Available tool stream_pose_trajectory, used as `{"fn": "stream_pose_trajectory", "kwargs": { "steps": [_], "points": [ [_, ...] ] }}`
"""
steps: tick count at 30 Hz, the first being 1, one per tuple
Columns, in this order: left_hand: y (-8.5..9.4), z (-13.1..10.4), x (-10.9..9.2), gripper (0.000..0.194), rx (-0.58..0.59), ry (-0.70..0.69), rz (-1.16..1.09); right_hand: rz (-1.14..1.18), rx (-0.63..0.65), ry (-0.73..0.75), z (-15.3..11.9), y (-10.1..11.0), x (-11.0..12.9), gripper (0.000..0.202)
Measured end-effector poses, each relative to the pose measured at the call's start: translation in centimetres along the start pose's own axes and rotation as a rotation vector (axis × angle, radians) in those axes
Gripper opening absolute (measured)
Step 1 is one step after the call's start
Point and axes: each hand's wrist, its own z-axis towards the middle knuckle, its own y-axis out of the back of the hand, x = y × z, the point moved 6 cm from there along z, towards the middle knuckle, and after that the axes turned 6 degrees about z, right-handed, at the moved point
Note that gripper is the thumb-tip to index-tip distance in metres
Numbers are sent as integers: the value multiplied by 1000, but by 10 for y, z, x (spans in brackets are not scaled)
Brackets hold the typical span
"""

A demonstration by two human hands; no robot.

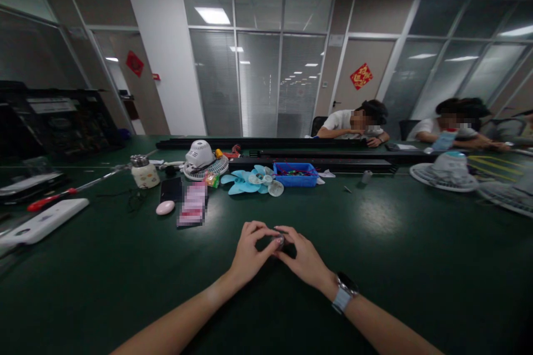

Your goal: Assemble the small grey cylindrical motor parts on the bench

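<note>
Near the middle of the green table, my left hand [251, 252] and my right hand [305, 258] meet at the fingertips. Between them is a small, clear or greyish round object [280, 240], partly hidden by the fingers. Thumb and fingers of each hand are curled around it from either side. What the object is cannot be made out. A watch with a light strap sits on my right wrist. Beyond my hands lie light blue fan blades [245, 180] and a blue tray [296, 175] with small coloured parts.
Left of the blades are a white fan head [200, 154], a pink blurred packet [192, 204], a pink oval [165, 208], a flask [144, 172] and a white case [48, 224]. A grey cylinder [367, 177] and fan guards [443, 172] stand right. People sit across the table.
</note>
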Motion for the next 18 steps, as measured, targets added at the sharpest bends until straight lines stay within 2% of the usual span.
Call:
{"fn": "stream_pose_trajectory", "kwargs": {
  "steps": [6,10,14,18],
  "points": [
    [4,5,0,16,-69,-23,12,-60,16,33,0,-2,7,45],
    [12,9,15,20,-112,29,61,-74,16,57,0,-1,8,52],
    [4,10,38,19,39,155,236,-78,24,45,-1,-1,6,58],
    [-6,8,47,19,147,176,344,-93,22,54,-4,-1,8,52]
  ]
}}
